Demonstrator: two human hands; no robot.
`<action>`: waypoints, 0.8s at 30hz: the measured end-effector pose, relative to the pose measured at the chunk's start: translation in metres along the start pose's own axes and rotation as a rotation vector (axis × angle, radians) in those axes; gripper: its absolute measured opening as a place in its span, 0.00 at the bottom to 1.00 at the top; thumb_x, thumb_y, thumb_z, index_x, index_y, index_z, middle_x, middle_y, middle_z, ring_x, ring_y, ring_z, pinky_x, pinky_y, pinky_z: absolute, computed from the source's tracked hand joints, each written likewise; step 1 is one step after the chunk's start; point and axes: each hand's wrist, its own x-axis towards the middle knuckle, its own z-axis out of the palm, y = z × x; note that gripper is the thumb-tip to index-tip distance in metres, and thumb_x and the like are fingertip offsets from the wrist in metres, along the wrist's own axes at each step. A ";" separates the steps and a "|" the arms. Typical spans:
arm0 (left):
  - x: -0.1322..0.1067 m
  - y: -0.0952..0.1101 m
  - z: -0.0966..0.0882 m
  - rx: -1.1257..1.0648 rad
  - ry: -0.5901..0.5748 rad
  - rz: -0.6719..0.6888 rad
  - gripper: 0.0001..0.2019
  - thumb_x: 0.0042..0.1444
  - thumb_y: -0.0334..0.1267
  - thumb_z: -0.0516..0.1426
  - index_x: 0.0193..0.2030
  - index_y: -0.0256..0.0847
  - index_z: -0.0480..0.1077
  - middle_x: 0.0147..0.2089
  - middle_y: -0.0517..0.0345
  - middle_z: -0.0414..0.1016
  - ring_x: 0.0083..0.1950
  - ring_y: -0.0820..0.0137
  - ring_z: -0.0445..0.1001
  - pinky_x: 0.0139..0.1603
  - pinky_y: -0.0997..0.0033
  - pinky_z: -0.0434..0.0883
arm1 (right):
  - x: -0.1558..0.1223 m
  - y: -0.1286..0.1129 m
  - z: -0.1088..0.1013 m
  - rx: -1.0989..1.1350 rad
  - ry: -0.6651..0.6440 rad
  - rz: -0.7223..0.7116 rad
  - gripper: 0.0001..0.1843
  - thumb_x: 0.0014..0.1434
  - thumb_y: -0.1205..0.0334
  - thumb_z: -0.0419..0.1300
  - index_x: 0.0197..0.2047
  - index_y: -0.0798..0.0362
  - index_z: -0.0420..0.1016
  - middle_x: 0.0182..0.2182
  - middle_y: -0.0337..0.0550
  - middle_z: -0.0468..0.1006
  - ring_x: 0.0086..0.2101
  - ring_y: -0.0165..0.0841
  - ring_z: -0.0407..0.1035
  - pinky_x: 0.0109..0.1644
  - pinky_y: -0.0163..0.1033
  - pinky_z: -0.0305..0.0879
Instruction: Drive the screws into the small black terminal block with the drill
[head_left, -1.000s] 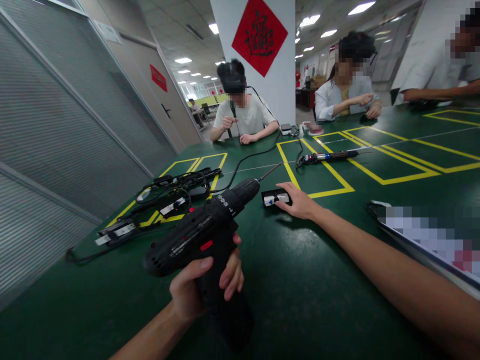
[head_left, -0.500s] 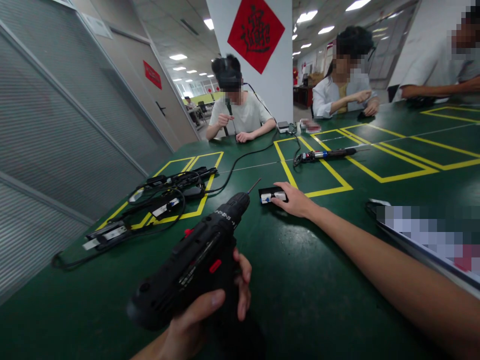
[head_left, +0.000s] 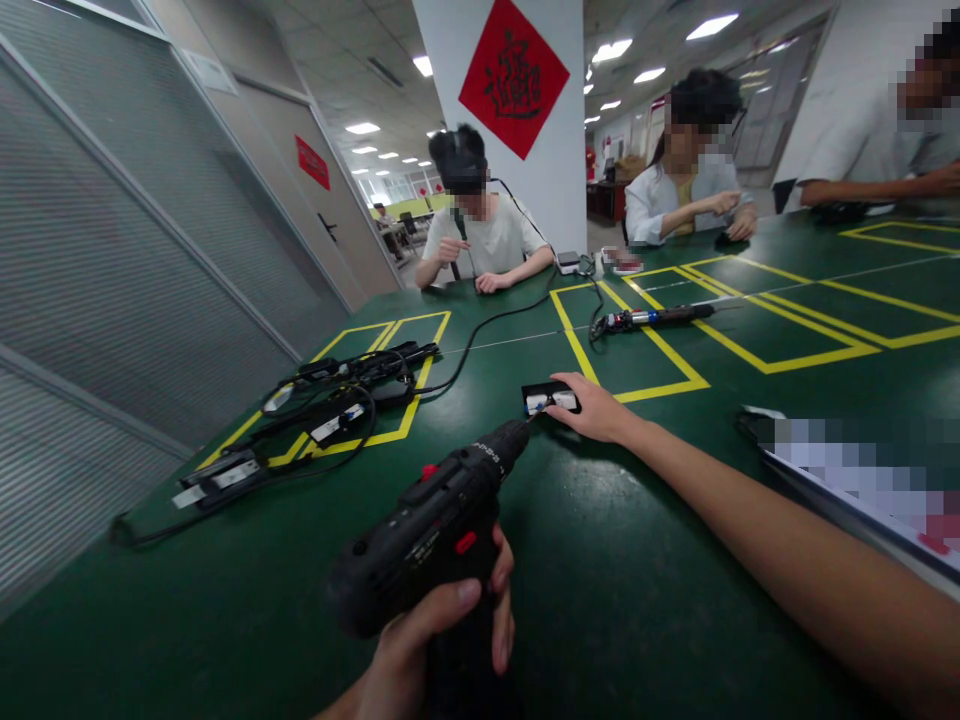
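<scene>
My left hand [head_left: 457,610] is wrapped round the handle of a black cordless drill [head_left: 435,530] with red buttons, its thumb lying along the near side. From the chuck a thin bit [head_left: 535,416] points up and right at a small black box-shaped part [head_left: 531,392] with white and blue pieces on its face. Whether the bit's tip touches that part, I cannot tell. My right hand [head_left: 592,405] grips the part's right end on the green table, thumb in front and fingers behind.
Black devices and cables [head_left: 337,400] lie within yellow tape at the left. A slim wired tool [head_left: 652,316] rests beyond my right hand. A partly blurred flat item [head_left: 840,470] lies at the right. Across the table [head_left: 622,560], one person [head_left: 484,235] holds a screwdriver; others sit further right.
The drill has moved right and slightly down in view, bringing its bit up to the small black part. My right hand keeps its grip on that part.
</scene>
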 end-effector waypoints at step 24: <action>0.016 0.020 -0.048 -0.028 -0.123 -0.053 0.17 0.51 0.40 0.48 0.47 0.35 0.59 0.36 0.54 0.63 0.19 0.76 0.66 0.25 0.70 0.64 | 0.000 0.003 -0.001 0.003 -0.023 0.002 0.21 0.60 0.56 0.55 0.56 0.53 0.62 0.51 0.48 0.68 0.47 0.40 0.66 0.50 0.52 0.63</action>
